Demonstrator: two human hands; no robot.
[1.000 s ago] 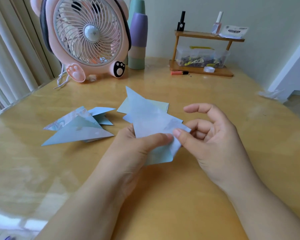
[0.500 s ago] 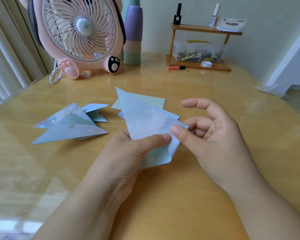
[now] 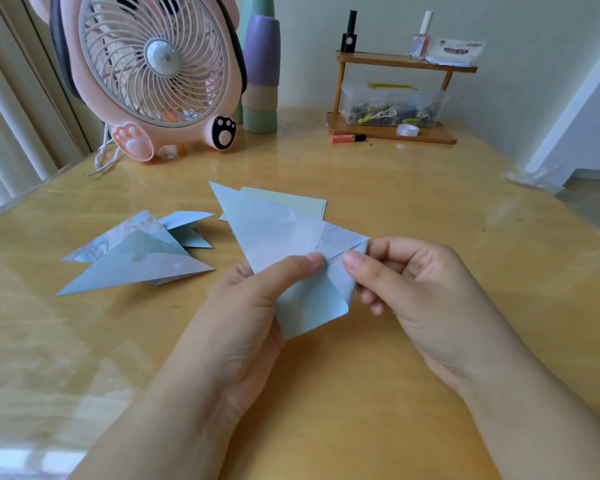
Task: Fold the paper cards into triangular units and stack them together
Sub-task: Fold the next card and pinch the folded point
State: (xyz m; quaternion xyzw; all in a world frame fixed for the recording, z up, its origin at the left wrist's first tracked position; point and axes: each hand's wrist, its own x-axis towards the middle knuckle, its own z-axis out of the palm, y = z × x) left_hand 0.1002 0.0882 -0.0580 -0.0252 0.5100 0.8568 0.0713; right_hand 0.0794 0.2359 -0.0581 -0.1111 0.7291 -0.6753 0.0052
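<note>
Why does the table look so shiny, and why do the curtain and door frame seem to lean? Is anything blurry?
Head view: daylight from the curtain side puts pale glare on the glossy table, strongest at the lower left corner. The wide-angle lens tilts the curtain and door frame at the edges. The held paper card and both hands look sharp; the small items in the clear box are too fine to identify.

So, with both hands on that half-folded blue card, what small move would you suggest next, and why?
Probably press the crease flat: the left hand and right hand pinch the blue card near its fold, and its lower flap hangs loose.
</note>
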